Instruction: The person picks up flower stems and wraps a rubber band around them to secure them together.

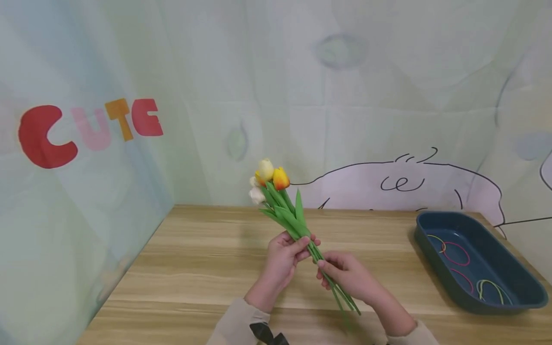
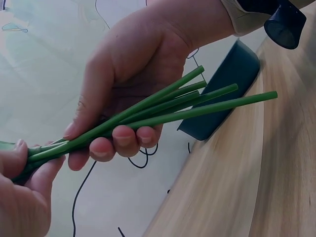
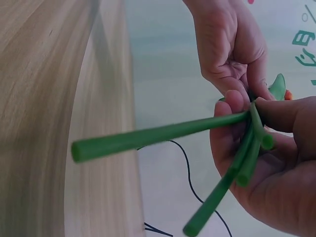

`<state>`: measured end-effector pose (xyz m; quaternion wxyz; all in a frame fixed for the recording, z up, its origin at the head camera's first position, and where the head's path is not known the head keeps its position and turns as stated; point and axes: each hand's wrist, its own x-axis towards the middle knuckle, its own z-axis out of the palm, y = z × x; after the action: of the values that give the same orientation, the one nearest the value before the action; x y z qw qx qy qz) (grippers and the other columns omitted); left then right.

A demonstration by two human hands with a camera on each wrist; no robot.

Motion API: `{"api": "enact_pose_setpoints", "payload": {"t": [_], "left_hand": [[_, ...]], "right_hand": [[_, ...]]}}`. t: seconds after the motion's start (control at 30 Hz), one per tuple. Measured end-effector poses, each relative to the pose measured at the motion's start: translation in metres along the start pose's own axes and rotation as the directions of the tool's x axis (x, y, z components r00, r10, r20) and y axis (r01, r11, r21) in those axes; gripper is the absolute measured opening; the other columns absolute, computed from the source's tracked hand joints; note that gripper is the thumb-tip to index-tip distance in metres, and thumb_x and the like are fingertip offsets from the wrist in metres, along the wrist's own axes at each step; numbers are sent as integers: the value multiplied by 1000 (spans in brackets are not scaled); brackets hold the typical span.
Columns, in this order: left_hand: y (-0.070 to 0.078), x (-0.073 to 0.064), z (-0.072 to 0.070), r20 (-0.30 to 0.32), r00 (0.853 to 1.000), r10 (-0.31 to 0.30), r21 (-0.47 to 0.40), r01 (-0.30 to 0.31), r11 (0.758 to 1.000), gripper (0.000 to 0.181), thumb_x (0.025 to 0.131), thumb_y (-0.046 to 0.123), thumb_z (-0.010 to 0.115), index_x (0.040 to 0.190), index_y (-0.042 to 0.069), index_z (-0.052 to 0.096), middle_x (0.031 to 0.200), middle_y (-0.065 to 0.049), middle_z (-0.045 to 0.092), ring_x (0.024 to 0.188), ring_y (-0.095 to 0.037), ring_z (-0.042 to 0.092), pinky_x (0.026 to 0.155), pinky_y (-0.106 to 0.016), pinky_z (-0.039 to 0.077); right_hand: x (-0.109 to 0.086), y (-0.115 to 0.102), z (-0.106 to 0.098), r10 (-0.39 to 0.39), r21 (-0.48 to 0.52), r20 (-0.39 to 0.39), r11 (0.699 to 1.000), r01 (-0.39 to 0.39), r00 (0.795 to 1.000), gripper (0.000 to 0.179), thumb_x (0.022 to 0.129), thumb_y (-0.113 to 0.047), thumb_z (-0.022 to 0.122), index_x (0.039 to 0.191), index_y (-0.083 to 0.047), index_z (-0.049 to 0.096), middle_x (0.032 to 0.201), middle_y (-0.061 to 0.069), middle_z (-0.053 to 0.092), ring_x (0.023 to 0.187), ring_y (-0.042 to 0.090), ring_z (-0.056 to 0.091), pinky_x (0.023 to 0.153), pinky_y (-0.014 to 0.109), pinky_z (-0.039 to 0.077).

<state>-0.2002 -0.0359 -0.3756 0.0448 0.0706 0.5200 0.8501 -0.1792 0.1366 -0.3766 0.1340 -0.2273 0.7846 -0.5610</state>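
A bunch of artificial tulips (image 1: 297,223) with white, cream and yellow-orange heads slants over the table in the head view, blooms toward the upper left. My left hand (image 1: 284,258) pinches the stems just below the leaves. Lower down, my right hand (image 1: 347,275) grips the same stems between thumb and curled fingers. In the left wrist view the green stems (image 2: 163,106) cross the right palm and fan out at their cut ends. The right wrist view shows the stem ends (image 3: 163,133) pointing toward the camera; the blooms are mostly hidden there.
On the right of the wooden table (image 1: 194,268) stands a dark blue tray (image 1: 435,273). Several thin pink and yellow-green rubber bands (image 1: 457,253) lie in it. A printed cloth backdrop (image 1: 258,96) hangs behind and at the left side.
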Motion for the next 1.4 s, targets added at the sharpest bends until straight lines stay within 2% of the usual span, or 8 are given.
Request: {"api": "enact_pose_setpoints", "payload": {"t": [0.23,0.43,0.67,1.07,1.17,1.3,1.4], "left_hand": [[-4,0,-3,23,999,25,5,-25,1000,18,93,-4,58,110,-11,57,85,-3,69,86,-15,71,87,-32,59],[-8,0,-5,30,999,40,3,-40,999,16,92,-5,58,108,-9,58,82,-1,70,83,-13,71,84,-30,60],[-11,1,-6,39,998,49,13,-50,999,24,92,-7,57,113,-18,52,82,0,70,83,-12,71,83,-29,61],[-10,2,-5,57,996,73,38,-76,996,23,90,-9,59,110,-18,54,83,0,72,85,-13,71,84,-31,61],[-11,3,-6,67,995,77,45,-80,996,20,88,-10,60,108,-15,57,83,1,72,86,-14,71,85,-31,60],[-11,2,-6,79,994,74,50,-78,996,17,87,-11,61,103,-5,63,83,2,72,87,-14,71,86,-33,60],[-10,2,-6,94,993,70,62,-76,995,19,86,-11,62,103,-3,63,84,2,72,87,-13,70,86,-33,60]], "right_hand": [[-1,0,3,10,-12,-27,1000,-11,1000,25,101,-17,50,94,5,60,77,5,60,64,13,56,56,23,54],[-1,1,5,9,-30,-48,999,-11,999,24,102,-18,49,97,4,59,79,11,61,62,12,55,52,22,52],[-2,2,6,-10,-63,-64,998,6,998,25,102,-19,48,102,3,59,77,6,59,58,10,52,49,21,49],[0,3,4,-26,-68,-81,997,20,996,26,102,-18,48,107,5,59,81,10,61,59,9,53,49,21,50],[0,4,4,-35,-74,-83,997,29,996,26,102,-19,48,104,5,59,79,9,59,58,9,52,49,21,50],[1,5,3,-46,-77,-81,996,40,996,25,102,-19,48,97,3,59,76,8,57,57,8,50,48,20,49],[1,6,3,-50,-82,-78,996,43,996,25,102,-20,49,93,2,58,73,4,55,56,7,50,46,20,47]]}}
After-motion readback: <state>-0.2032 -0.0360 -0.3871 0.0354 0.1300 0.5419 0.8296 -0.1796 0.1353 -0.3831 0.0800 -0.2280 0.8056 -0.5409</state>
